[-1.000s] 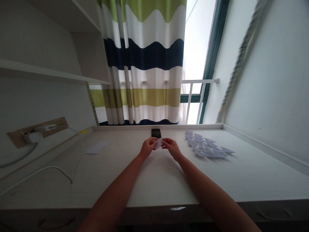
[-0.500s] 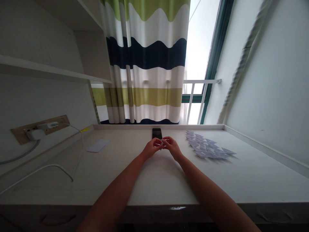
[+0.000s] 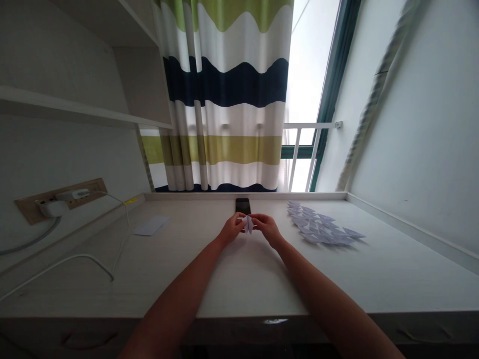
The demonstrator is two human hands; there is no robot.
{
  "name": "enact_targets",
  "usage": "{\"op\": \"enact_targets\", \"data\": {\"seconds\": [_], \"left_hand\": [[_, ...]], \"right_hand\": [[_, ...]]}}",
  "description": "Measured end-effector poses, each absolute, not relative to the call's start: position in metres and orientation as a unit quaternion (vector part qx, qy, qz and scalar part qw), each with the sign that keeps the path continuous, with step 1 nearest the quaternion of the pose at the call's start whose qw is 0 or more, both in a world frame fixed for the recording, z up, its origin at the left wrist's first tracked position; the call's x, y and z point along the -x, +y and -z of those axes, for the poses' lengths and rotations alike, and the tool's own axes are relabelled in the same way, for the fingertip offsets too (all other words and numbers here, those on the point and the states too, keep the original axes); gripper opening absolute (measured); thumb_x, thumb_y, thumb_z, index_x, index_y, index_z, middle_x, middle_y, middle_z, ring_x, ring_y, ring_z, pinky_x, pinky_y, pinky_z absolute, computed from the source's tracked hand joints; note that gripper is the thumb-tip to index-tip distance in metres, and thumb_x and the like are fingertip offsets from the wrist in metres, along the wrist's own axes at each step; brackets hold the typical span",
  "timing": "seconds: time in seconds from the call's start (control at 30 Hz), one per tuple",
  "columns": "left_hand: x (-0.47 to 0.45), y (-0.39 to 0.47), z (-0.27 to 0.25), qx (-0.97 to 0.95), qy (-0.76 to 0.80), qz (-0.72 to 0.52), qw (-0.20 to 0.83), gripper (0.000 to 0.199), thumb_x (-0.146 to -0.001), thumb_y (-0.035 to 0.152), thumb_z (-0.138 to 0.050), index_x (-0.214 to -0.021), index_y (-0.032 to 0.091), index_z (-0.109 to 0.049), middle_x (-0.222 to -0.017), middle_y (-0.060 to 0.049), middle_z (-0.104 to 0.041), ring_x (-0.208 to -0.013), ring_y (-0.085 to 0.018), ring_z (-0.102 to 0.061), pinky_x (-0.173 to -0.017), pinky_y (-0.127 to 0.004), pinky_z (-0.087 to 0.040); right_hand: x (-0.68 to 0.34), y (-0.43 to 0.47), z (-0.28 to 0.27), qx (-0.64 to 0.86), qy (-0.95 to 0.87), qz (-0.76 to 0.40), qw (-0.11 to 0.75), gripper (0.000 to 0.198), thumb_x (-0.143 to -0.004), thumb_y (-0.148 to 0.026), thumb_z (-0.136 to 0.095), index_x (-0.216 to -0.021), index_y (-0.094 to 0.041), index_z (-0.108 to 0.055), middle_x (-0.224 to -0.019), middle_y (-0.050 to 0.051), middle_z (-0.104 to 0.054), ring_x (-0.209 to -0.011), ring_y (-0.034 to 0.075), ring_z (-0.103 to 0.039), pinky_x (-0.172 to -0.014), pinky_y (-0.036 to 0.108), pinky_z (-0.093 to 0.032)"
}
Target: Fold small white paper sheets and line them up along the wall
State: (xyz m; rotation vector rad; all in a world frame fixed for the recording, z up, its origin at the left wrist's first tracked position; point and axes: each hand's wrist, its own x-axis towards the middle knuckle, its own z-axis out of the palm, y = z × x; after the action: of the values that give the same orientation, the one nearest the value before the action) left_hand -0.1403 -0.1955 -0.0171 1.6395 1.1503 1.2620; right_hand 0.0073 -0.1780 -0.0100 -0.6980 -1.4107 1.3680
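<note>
Between both hands is a small piece of folded white paper (image 3: 248,225), its flaps pointing down toward me. My left hand (image 3: 232,228) pinches it from the left side. From the right, the fingers of my right hand (image 3: 265,227) are closed on its other edge. Just behind the hands a dark phone (image 3: 243,205) lies on the desk, its near end hidden by them. To the right, several folded white paper pieces (image 3: 322,227) lie in overlapping rows. A stack of flat white paper (image 3: 151,225) rests on the left of the desk.
The white desk (image 3: 254,284) has a raised rim along the back and sides. A white cable (image 3: 112,269) runs over its left part from a wall socket (image 3: 62,199). A striped curtain (image 3: 232,114) hangs behind, beside a window with a white rail (image 3: 310,126).
The folded paper has turned between my fingers, and more of it shows now, with its flaps apart. My hands have shifted only slightly.
</note>
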Motion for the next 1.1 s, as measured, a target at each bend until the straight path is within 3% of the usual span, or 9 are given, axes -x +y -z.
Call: {"op": "enact_targets", "data": {"seconds": [0.2,0.4,0.63,0.83,1.1], "left_hand": [[0.142,-0.196,0.015,-0.678,0.512,-0.470,0.240,0.026,-0.070,0.038,-0.052,-0.079,0.014,-0.060,-0.066,-0.001,-0.057,-0.059,-0.013,-0.050,-0.054,-0.023,-0.037],[0.140,-0.199,0.009,-0.647,0.519,-0.496,0.256,0.025,-0.067,0.039,-0.054,-0.062,0.015,-0.059,-0.057,0.001,-0.053,-0.057,-0.013,-0.048,-0.053,-0.023,-0.035],[0.139,-0.197,0.010,-0.619,0.529,-0.523,0.252,0.025,-0.067,0.037,-0.051,-0.058,0.014,-0.059,-0.056,0.001,-0.052,-0.055,-0.011,-0.044,-0.050,-0.021,-0.032],[0.138,-0.194,0.011,-0.536,0.516,-0.556,0.370,0.024,-0.064,0.037,-0.053,-0.059,0.014,-0.056,-0.049,0.003,-0.045,-0.048,-0.009,-0.042,-0.044,-0.020,-0.030],[0.137,-0.191,0.012,-0.454,0.476,-0.593,0.465,0.022,-0.058,0.035,-0.062,-0.062,0.014,-0.058,-0.053,0.001,-0.050,-0.048,-0.010,-0.045,-0.045,-0.021,-0.034]], "right_hand": [[-0.006,-0.176,0.014,0.324,-0.603,-0.533,0.497,0.022,-0.062,-0.032,-0.062,-0.076,-0.015,-0.065,-0.070,0.003,-0.063,-0.064,0.014,-0.056,-0.062,0.031,-0.046],[-0.006,-0.170,0.021,0.333,-0.602,-0.518,0.508,0.030,-0.055,-0.037,-0.069,-0.075,-0.017,-0.058,-0.062,-0.001,-0.059,-0.058,0.013,-0.054,-0.053,0.027,-0.043],[-0.005,-0.170,0.021,0.340,-0.634,-0.466,0.515,0.027,-0.057,-0.037,-0.067,-0.072,-0.018,-0.058,-0.061,-0.001,-0.056,-0.054,0.012,-0.053,-0.050,0.026,-0.043],[-0.005,-0.174,0.020,0.328,-0.714,-0.319,0.529,0.014,-0.068,-0.030,-0.058,-0.074,-0.019,-0.064,-0.073,0.004,-0.062,-0.059,0.014,-0.056,-0.056,0.028,-0.045],[-0.008,-0.183,0.014,0.293,-0.805,-0.164,0.489,0.018,-0.077,-0.025,-0.050,-0.083,-0.024,-0.067,-0.086,0.006,-0.063,-0.069,0.016,-0.058,-0.064,0.030,-0.046]]}}
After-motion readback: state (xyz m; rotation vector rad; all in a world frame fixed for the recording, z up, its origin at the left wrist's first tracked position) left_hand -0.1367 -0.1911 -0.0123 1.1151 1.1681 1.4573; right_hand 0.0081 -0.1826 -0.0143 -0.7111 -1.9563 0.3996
